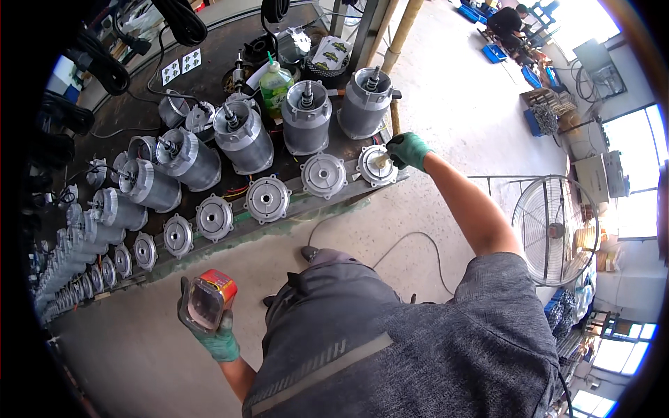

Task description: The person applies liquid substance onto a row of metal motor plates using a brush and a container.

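Note:
My left hand [219, 340], in a green and dark glove, is closed around a red and yellow tin [221, 284] over the floor. The tin's squarish face shows a dull brownish surface. My gloved right hand [411, 150] is closed on what looks like a small pale brush [381, 161], whose tip is at the middle of the rightmost round metal end cover [371, 174]. A row of similar end covers [267, 198] lies along the bench's front edge. Behind them stand grey motor housings [306, 122] with shafts pointing up.
On the dark bench [132, 115] stands a green bottle [276, 87] near a stack of labels [332, 54]. Black cable coils [182, 24] hang above. A large caged fan [555, 230] stands at the right; cords cross the floor. Another person [506, 22] works far off.

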Demonstrator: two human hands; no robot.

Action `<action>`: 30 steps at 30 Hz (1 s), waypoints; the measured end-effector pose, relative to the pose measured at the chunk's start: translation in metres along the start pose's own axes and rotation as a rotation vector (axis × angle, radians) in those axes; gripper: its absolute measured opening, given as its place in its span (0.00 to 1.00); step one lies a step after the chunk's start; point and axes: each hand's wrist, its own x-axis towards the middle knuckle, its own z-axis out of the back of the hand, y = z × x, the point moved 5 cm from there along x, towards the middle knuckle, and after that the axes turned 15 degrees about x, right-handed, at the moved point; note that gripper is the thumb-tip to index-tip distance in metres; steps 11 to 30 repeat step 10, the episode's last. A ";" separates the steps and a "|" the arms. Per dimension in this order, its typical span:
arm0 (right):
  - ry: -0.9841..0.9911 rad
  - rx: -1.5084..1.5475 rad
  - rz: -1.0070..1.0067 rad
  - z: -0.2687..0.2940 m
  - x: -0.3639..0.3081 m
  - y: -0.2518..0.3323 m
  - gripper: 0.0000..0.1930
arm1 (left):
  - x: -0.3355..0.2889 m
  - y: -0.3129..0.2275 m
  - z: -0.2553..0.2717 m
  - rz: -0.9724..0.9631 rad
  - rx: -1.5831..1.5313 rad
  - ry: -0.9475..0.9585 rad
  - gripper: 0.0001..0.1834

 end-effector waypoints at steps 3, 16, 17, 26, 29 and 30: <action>-0.189 0.433 -0.034 0.003 0.001 -0.022 0.11 | 0.001 0.000 -0.007 -0.009 -0.036 -0.012 0.61; -0.358 0.485 0.007 0.026 -0.018 -0.012 0.19 | 0.007 0.003 -0.009 -0.099 0.037 0.016 0.59; -0.358 0.485 0.007 0.026 -0.018 -0.012 0.19 | 0.007 0.003 -0.009 -0.099 0.037 0.016 0.59; -0.358 0.485 0.007 0.026 -0.018 -0.012 0.19 | 0.007 0.003 -0.009 -0.099 0.037 0.016 0.59; -0.358 0.485 0.007 0.026 -0.018 -0.012 0.19 | 0.007 0.003 -0.009 -0.099 0.037 0.016 0.59; -0.358 0.485 0.007 0.026 -0.018 -0.012 0.19 | 0.007 0.003 -0.009 -0.099 0.037 0.016 0.59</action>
